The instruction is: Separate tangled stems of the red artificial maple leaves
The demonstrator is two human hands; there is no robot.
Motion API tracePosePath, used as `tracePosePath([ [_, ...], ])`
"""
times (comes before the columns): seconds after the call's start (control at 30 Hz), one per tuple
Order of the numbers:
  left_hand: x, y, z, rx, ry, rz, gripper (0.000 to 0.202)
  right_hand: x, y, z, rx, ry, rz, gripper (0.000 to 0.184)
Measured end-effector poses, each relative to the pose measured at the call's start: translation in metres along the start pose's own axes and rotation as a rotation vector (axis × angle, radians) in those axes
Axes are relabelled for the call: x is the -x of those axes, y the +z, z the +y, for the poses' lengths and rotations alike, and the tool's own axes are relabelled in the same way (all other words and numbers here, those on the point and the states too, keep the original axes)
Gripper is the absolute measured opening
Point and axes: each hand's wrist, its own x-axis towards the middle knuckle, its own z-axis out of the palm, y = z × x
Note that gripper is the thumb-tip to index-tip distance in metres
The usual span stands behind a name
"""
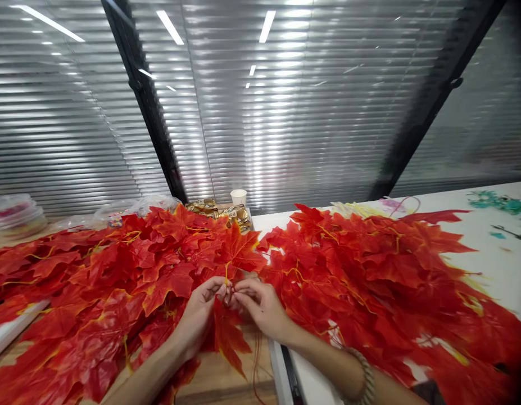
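Observation:
My left hand (203, 306) is closed in a pinch on the yellow stem of a red artificial maple leaf (239, 247), which stands up above the fingertips. Another red leaf (229, 334) hangs point down just under the fingers. My right hand (262, 306) meets the left at the stems, its thumb and fingers pinched together. A thin red cord (256, 365) trails down from beneath the right hand to the wooden surface. The exact grip between the fingertips is small and partly hidden.
Heaps of red maple leaves (112, 275) spread on the left and more leaves (370, 264) on the right. Behind are gold-wrapped packets (237, 215), a paper cup (238, 197) and plastic tubs (16, 214). Teal pieces (496, 201) lie far right on the white table (492, 253).

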Motion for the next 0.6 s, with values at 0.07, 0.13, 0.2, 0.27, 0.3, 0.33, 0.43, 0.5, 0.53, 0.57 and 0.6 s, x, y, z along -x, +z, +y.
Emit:
tracePosePath([
  [0.07,0.0,-0.001,0.0,-0.031,0.032,-0.003,0.013,-0.001,-0.001,-0.003,-0.021,0.016,0.016,0.014],
  [0.13,0.001,0.0,0.001,-0.08,0.058,-0.005,0.013,-0.001,-0.002,-0.005,-0.033,0.015,0.044,0.016],
  [0.2,0.002,0.0,0.002,-0.135,0.077,-0.002,0.014,-0.001,-0.003,-0.007,-0.013,-0.001,0.087,0.017],
  [0.27,0.003,0.0,0.003,-0.177,0.089,0.009,0.015,0.0,-0.003,-0.009,0.077,-0.038,0.131,0.016],
  [0.3,0.004,0.0,0.003,-0.192,0.089,0.018,0.016,0.0,-0.003,-0.011,0.137,-0.07,0.15,0.015],
  [0.33,0.004,0.001,0.002,-0.199,0.087,0.028,0.017,0.0,-0.003,-0.012,0.195,-0.11,0.167,0.013],
  [0.43,0.005,0.002,0.001,-0.174,0.066,0.04,0.02,0.001,-0.001,-0.018,0.29,-0.25,0.203,0.009],
  [0.5,0.006,0.004,0.001,-0.149,0.057,0.053,0.021,0.002,0.001,-0.021,0.316,-0.314,0.221,0.008],
  [0.53,0.006,0.005,0.001,-0.142,0.05,0.059,0.021,0.003,0.001,-0.023,0.334,-0.336,0.227,0.008],
  [0.57,0.007,0.006,0.001,-0.136,0.04,0.063,0.021,0.003,0.001,-0.024,0.358,-0.353,0.232,0.008],
  [0.6,0.007,0.007,0.002,-0.126,0.029,0.065,0.02,0.003,0.001,-0.024,0.389,-0.369,0.236,0.008],
])
